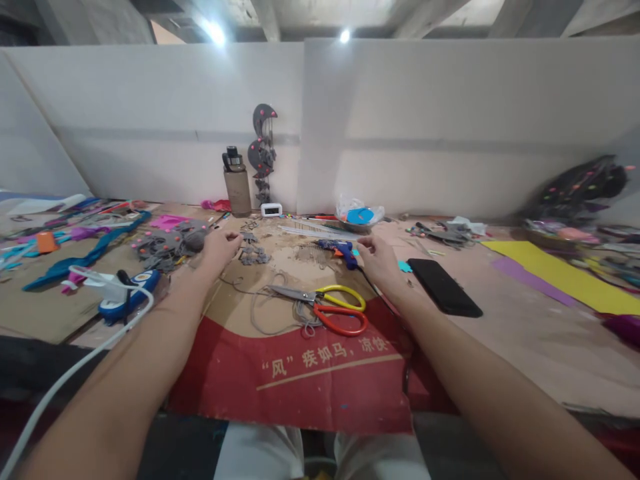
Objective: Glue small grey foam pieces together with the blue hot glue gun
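Observation:
My left hand [219, 248] reaches out over the cardboard sheet [300, 373], its fingers curled close to small grey felt cut-outs [254, 254]; whether it grips one is unclear. My right hand [379, 257] lies just right of a blue glue gun [342, 251], fingers bent toward its handle, touching or almost touching it. Between my forearms lie two pairs of scissors, one with yellow handles [336, 297] and one with orange handles [341, 321], beside loose grey cord [273, 319].
A black phone [444, 287] lies right of my right wrist. A bottle [237, 181], a grey hanging ornament [263, 152] and a small white clock [271, 209] stand by the back wall. Felt scraps and a second glue gun [125, 297] sit left; yellow sheet [560, 273] right.

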Demonstrator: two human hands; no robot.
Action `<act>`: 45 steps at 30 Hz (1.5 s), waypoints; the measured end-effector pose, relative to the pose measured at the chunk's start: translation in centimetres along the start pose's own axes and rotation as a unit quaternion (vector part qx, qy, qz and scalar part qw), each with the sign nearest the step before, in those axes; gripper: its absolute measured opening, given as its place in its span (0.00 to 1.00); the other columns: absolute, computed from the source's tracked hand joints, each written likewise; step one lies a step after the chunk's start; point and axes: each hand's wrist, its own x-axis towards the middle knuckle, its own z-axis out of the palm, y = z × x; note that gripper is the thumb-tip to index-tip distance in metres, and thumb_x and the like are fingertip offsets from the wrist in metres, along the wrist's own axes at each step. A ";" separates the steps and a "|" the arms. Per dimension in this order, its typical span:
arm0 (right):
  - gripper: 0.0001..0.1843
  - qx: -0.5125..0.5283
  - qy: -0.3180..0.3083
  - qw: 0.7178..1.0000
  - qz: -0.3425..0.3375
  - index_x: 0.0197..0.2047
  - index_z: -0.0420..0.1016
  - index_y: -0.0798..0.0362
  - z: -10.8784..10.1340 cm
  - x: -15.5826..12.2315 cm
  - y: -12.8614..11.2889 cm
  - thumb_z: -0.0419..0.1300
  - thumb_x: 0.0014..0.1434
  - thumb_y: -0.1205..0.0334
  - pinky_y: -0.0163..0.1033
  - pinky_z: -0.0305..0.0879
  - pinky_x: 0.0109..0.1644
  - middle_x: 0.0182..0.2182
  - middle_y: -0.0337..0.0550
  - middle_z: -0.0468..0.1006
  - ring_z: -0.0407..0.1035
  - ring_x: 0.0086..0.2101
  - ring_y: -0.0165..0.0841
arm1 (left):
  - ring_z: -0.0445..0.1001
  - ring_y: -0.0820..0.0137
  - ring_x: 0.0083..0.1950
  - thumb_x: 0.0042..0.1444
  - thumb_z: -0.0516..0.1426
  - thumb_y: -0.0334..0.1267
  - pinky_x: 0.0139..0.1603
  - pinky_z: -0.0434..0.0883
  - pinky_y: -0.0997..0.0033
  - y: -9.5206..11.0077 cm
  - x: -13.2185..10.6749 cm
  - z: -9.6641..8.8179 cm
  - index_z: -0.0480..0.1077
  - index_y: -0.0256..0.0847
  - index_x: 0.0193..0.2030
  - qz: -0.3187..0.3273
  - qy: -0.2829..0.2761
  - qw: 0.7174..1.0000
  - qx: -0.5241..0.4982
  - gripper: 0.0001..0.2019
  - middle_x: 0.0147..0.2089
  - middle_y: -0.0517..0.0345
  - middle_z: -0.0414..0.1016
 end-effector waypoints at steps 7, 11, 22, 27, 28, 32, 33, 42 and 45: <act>0.14 0.093 0.097 0.989 -0.055 0.41 0.70 0.56 -1.8 0.6 -0.9 0.50 0.57 0.59 0.39 0.61 0.43 0.38 0.47 0.74 0.66 0.36 0.33 | 0.70 0.72 0.25 0.52 0.54 0.43 0.28 0.63 0.75 3.2 -2.0 0.3 0.77 0.37 0.33 0.046 0.008 0.996 -0.071 0.13 0.23 0.57 0.74; 0.13 0.084 -0.036 0.993 -0.077 0.40 0.71 0.53 -1.9 -0.8 -3.2 0.50 0.58 0.57 0.37 0.62 0.39 0.33 0.43 0.75 0.67 0.33 0.32 | 0.67 0.74 0.22 0.52 0.54 0.44 0.26 0.63 0.75 5.8 -2.2 0.5 0.75 0.35 0.32 0.064 0.002 0.986 -0.156 0.14 0.24 0.57 0.73; 0.31 -0.190 -0.405 0.858 -0.251 0.57 0.65 0.52 -2.5 -5.2 -6.3 0.63 0.48 0.58 0.39 0.62 0.48 0.50 0.52 0.72 0.68 0.48 0.41 | 0.66 0.77 0.23 0.51 0.56 0.46 0.22 0.64 0.78 11.7 -2.3 0.7 0.72 0.34 0.32 0.069 -0.042 0.931 -0.356 0.14 0.25 0.56 0.72; 0.28 -0.181 -0.376 0.878 -0.236 0.55 0.66 0.52 -1.8 -5.2 -6.4 0.60 0.50 0.60 0.36 0.62 0.37 0.41 0.50 0.77 0.71 0.38 0.38 | 0.65 0.77 0.21 0.50 0.57 0.44 0.22 0.63 0.78 8.7 -2.2 1.8 0.74 0.35 0.31 0.050 -0.066 0.970 -0.229 0.13 0.24 0.57 0.72; 0.26 -0.187 -0.361 0.885 -0.227 0.53 0.67 0.53 -1.8 -5.1 -6.4 0.59 0.50 0.59 0.35 0.61 0.35 0.39 0.50 0.77 0.71 0.36 0.37 | 0.65 0.77 0.21 0.50 0.56 0.44 0.22 0.62 0.78 8.2 -1.9 1.7 0.74 0.35 0.31 0.044 -0.055 0.974 -0.217 0.12 0.25 0.56 0.73; 0.18 -0.199 -0.286 0.915 -0.205 0.48 0.68 0.54 -2.1 -4.1 -6.0 0.56 0.54 0.58 0.35 0.56 0.30 0.35 0.49 0.76 0.68 0.30 0.35 | 0.65 0.76 0.20 0.50 0.56 0.43 0.20 0.60 0.77 7.0 -0.9 0.6 0.73 0.35 0.27 0.015 -0.119 0.978 -0.172 0.12 0.23 0.54 0.72; 0.17 -0.199 -0.270 0.921 -0.198 0.47 0.67 0.54 -2.2 -3.9 -5.8 0.55 0.55 0.58 0.35 0.55 0.29 0.35 0.49 0.76 0.68 0.29 0.34 | 0.65 0.75 0.20 0.49 0.57 0.44 0.19 0.60 0.76 6.9 -0.8 0.3 0.73 0.36 0.25 0.007 -0.160 0.977 -0.143 0.12 0.21 0.54 0.72; 0.18 -0.293 -0.253 0.903 -0.184 0.48 0.66 0.58 0.4 -4.7 -4.4 0.55 0.53 0.63 0.37 0.59 0.34 0.41 0.56 0.74 0.70 0.36 0.40 | 0.63 0.73 0.16 0.32 0.65 0.45 0.18 0.56 0.75 9.1 -3.3 -1.5 0.69 0.41 0.11 0.075 -0.458 0.883 0.070 0.13 0.14 0.56 0.70; 0.18 -0.273 -0.261 0.906 -0.193 0.49 0.66 0.58 0.6 -4.6 -4.2 0.54 0.55 0.63 0.39 0.61 0.41 0.45 0.57 0.72 0.69 0.42 0.41 | 0.62 0.73 0.16 0.31 0.64 0.36 0.18 0.55 0.75 9.7 -3.9 -1.2 0.68 0.41 0.10 0.084 -0.471 0.875 0.073 0.08 0.13 0.58 0.68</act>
